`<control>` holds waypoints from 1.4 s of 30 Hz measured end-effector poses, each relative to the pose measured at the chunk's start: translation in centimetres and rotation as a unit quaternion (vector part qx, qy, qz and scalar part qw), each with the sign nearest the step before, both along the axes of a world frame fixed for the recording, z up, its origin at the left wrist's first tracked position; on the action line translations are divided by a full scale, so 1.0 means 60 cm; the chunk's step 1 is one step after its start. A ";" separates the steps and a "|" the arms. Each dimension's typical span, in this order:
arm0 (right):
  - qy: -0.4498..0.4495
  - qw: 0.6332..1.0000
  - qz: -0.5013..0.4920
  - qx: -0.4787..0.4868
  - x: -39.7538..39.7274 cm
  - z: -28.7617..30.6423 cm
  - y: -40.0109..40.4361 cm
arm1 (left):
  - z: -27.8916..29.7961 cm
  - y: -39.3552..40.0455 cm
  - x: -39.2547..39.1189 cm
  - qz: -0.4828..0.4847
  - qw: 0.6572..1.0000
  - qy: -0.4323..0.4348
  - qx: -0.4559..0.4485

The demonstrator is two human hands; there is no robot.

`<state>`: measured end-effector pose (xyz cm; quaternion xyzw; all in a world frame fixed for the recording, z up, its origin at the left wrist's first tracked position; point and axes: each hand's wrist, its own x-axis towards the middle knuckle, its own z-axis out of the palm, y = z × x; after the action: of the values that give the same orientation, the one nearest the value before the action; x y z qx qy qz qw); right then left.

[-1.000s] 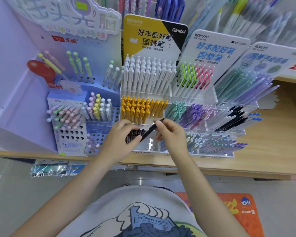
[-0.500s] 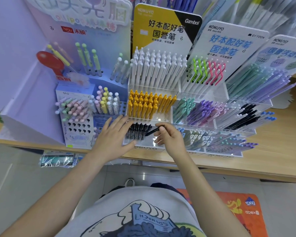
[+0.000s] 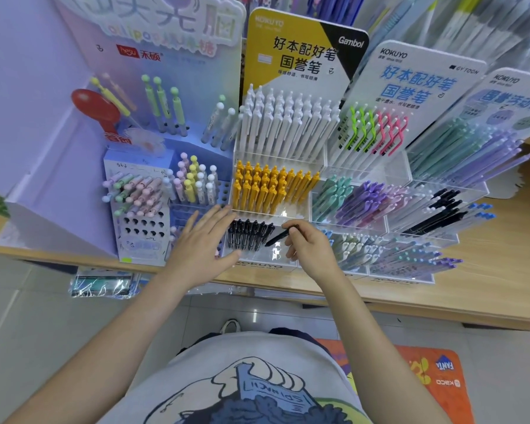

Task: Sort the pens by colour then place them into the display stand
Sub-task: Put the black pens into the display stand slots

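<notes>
Pinching a black pen (image 3: 280,236) in your right hand (image 3: 312,250), you've got it tilted over the front compartment of the clear display stand (image 3: 266,258), tip pointing down-left, just beside the row of black pens (image 3: 250,235) already standing there. Your left hand (image 3: 204,244) is flat with fingers spread, holding nothing, hovering just left of that row. Yellow pens (image 3: 270,188) fill the tier behind, and the stand sits on the wooden counter (image 3: 487,289).

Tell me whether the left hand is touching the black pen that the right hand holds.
Apart. The head view shows the left hand spread open, with the row of black pens between it and the black pen pinched by the right hand.
</notes>
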<state>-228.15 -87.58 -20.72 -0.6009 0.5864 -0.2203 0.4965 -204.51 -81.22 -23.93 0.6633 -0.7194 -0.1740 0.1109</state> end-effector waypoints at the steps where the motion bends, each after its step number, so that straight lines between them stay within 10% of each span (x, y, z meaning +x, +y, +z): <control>1: 0.000 1.000 -0.001 -0.002 0.000 0.001 0.000 | 0.000 0.000 -0.001 0.002 1.000 0.003 0.003; 42: 0.037 0.995 0.021 -0.089 0.011 0.011 0.026 | 0.032 -0.003 -0.032 0.053 0.998 0.018 -0.009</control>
<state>-227.47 -86.03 -20.08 -0.6629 0.5693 -0.2388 0.4236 -206.43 -81.40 -21.98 0.6959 -0.6829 -0.1733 0.1393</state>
